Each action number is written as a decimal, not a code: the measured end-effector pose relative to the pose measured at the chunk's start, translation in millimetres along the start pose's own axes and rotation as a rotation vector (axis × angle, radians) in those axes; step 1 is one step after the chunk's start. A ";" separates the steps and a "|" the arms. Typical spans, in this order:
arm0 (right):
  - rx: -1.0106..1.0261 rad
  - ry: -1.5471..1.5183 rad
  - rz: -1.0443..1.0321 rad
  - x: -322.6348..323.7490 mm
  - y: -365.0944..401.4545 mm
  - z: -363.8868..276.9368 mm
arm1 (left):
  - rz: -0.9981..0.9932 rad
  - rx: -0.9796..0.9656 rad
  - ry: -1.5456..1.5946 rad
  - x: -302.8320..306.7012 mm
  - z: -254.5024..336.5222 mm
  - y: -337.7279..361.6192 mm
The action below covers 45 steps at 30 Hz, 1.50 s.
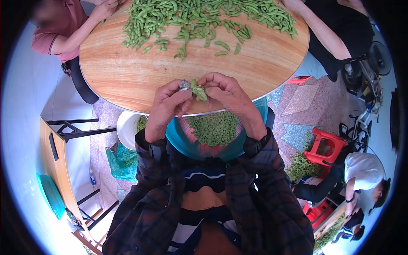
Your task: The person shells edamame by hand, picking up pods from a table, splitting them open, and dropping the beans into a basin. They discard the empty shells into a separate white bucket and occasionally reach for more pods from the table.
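Both of my hands meet over the near edge of the round wooden table. A small cluster of green pods is between them. My left hand is closed around the cluster's left side, with something grey and silvery at its fingertips. On the right side, my right hand pinches the same cluster. Below my hands, a teal basin on my lap holds many loose green pods. A large pile of green pods covers the table's far side.
A person in a pink shirt sits far left, another in black far right. A white bucket and green mesh bag stand lower left. Red stools and more people are lower right.
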State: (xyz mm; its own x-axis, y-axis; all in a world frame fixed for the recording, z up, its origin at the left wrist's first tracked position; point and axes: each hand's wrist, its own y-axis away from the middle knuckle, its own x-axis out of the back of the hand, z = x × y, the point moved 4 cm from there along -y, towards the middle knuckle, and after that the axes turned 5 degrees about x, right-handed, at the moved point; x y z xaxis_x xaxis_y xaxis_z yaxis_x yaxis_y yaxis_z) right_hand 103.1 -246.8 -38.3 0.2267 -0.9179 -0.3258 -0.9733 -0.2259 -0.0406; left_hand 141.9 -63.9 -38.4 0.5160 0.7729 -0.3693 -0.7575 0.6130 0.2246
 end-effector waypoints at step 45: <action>0.284 0.752 0.137 -35.8 66.5 -23.6 | 0.068 0.102 -0.088 -33.4 -12.5 36.1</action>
State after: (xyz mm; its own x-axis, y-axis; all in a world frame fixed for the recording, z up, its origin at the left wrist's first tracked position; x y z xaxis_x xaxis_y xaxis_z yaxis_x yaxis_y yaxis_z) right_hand 31.1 -236.7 -7.1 -0.0295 -0.9279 0.3717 -0.9435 -0.0969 -0.3169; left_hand 92.4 -69.7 -29.2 0.5012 0.8220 -0.2705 -0.7496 0.5686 0.3388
